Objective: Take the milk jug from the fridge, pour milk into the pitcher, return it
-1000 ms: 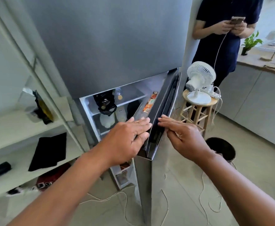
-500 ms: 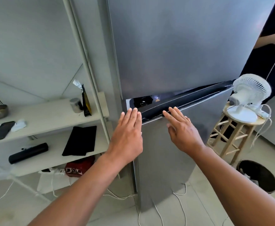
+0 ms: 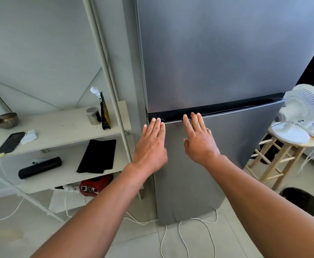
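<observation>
A tall grey two-door fridge (image 3: 217,53) fills the middle of the view. Its lower door (image 3: 236,142) sits flush against the body, with only the black gap under the upper door showing. My left hand (image 3: 151,144) lies flat on the lower door near its top left corner, fingers straight and together. My right hand (image 3: 199,140) rests flat beside it, fingertips at the door's upper edge. Neither hand holds anything. The milk jug and the pitcher are not in view.
A white shelf unit (image 3: 59,131) stands left of the fridge with a metal bowl (image 3: 4,120), a phone (image 3: 10,142), a tin and a black pouch. On the right, a wooden stool (image 3: 282,157) carries a white fan (image 3: 305,108). A black bin (image 3: 305,203) and loose cables lie on the floor.
The lower fridge door has swung from wide open to shut under both palms. The fridge's inside is no longer visible, and my view has turned to face the front.
</observation>
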Motion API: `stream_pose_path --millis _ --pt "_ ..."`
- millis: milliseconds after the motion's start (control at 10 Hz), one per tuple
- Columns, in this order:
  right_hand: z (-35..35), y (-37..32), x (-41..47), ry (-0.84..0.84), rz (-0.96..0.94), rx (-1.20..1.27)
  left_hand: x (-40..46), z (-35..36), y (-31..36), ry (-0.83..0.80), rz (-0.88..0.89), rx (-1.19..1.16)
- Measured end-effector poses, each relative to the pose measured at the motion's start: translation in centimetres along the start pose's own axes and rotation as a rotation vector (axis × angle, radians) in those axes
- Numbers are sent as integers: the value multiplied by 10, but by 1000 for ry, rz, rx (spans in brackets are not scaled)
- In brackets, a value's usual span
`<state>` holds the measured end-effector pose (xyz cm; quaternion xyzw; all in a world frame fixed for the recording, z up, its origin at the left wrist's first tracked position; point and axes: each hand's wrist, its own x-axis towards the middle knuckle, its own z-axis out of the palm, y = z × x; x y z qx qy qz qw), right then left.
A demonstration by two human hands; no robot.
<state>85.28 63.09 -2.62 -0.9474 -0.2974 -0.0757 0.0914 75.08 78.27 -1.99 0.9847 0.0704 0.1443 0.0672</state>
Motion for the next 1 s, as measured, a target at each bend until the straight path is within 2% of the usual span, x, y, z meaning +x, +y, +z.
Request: stream_pose_path --millis 400,600,800,1000 --pt "6 -1 8 -60 -20 -125 8 5 5 34 -92 -35" --pt "-3 7 6 -110 -75 -93 9 4 15 20 -170 -22" --pt "-28 13 8 -188 -85 56 11 -5 24 -67 -196 63" --pt "-34 19 -28 -95 9 110 5 2 40 -10 -124 65"
